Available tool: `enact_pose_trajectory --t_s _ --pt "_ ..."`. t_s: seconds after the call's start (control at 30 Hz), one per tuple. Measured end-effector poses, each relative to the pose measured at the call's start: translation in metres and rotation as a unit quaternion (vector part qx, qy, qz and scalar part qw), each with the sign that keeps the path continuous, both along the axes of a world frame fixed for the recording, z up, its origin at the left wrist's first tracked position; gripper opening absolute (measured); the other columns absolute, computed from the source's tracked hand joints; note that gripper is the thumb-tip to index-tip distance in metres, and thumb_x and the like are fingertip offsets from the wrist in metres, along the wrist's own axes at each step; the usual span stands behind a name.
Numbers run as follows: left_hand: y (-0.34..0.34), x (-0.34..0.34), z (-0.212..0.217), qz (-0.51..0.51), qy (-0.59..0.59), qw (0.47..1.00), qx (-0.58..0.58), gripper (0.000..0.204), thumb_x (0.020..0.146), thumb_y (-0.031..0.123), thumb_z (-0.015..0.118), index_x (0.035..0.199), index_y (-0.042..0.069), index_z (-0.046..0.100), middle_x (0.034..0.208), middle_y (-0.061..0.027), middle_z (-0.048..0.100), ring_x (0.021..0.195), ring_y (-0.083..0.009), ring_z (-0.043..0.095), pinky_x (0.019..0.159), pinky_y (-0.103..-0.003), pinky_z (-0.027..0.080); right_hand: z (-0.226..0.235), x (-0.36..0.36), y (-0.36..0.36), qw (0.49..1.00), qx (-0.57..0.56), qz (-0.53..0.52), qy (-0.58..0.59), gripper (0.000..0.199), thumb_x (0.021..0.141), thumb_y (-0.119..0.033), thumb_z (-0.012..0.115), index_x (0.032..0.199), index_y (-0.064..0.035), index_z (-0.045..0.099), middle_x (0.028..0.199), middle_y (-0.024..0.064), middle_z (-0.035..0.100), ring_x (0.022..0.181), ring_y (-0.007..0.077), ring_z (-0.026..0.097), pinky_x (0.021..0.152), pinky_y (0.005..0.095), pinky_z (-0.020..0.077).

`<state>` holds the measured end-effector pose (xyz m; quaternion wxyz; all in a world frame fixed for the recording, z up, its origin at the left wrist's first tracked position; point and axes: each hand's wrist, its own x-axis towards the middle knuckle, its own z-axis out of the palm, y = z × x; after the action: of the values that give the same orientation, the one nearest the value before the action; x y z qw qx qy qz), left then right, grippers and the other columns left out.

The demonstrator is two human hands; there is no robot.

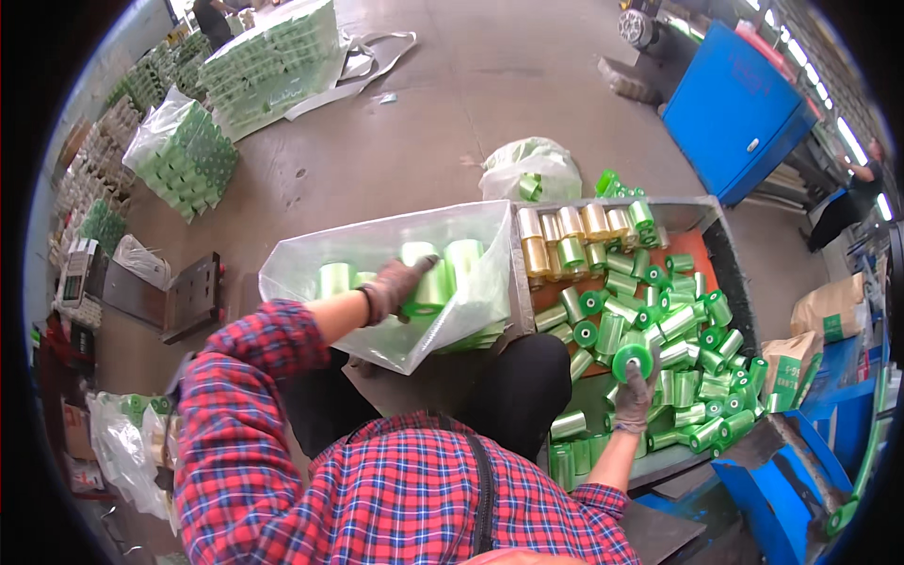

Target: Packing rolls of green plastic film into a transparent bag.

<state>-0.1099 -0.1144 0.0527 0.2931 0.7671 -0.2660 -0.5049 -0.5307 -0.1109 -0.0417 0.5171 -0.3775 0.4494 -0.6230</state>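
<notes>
My left hand (391, 288), in a dark glove, closes round a roll of green film (428, 294) inside a large clear plastic bag (315, 243). More green rolls (463, 262) stand beside it in the bag. On the right, my gloved right hand (637, 400) grips another green film roll (632, 363), its round end turned up, above a bin (730, 247). Many loose green rolls (716, 386) lie heaped in that bin. Amber rolls (535, 254) stand in rows at its far left corner.
A plastic bag with a roll (532, 169) sits on the floor beyond the bin. Wrapped stacks of green goods (184, 155) stand far left. A blue cabinet (734, 104) is far right, and a person (847, 193) stands beyond it. Brown paper sacks (829, 309) are at right.
</notes>
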Motion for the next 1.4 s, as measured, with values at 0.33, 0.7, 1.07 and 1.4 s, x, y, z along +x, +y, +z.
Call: enact_pose_trajectory --t_s 0.33,0.7,1.07,1.4 --pt "0.1 0.01 0.027 -0.772 -0.301 0.501 -0.251 0.032 0.081 0.029 0.044 0.097 0.005 0.058 0.09 -0.019 0.06 0.089 -0.0335 0.057 0.079 -0.038 0.045 0.168 0.284 -0.018 0.737 -0.289 0.448 0.416 0.107 0.052 -0.043 0.08 0.133 0.0004 0.024 0.132 0.019 0.031 0.122 0.0304 0.034 0.102 0.0374 0.0303" --pt "0.125 0.132 0.069 -0.396 -0.607 0.679 -0.119 0.072 0.059 0.039 0.07 0.119 0.005 0.05 0.117 -0.0165 0.053 0.111 -0.0321 0.047 0.098 -0.042 0.031 0.178 0.238 -0.102 0.448 -0.125 0.446 0.764 0.061 0.068 -0.039 0.067 0.12 -0.0118 0.051 0.117 0.0139 0.054 0.11 0.025 0.051 0.095 0.0358 0.0387" --pt "0.096 -0.037 0.054 -0.397 -0.314 0.686 -0.522 0.034 0.06 0.005 0.06 0.094 0.0 0.06 0.09 -0.0104 0.06 0.09 -0.029 0.055 0.082 -0.037 0.044 -0.142 -0.045 -0.068 0.667 0.336 0.139 0.65 0.056 0.081 -0.048 0.037 0.097 0.0002 0.061 0.105 0.0217 0.057 0.099 0.0366 0.054 0.085 0.0407 0.0429" --pt "0.012 -0.142 -0.04 -0.475 -0.198 0.677 -0.526 0.03 0.062 0.014 0.066 0.09 0.003 0.061 0.085 -0.0088 0.059 0.088 -0.0262 0.056 0.078 -0.038 0.045 -0.246 -0.038 0.026 0.635 0.649 -0.179 0.379 0.057 0.067 -0.038 0.065 0.105 0.0035 0.057 0.111 0.0207 0.056 0.105 0.0307 0.053 0.088 0.0361 0.0423"
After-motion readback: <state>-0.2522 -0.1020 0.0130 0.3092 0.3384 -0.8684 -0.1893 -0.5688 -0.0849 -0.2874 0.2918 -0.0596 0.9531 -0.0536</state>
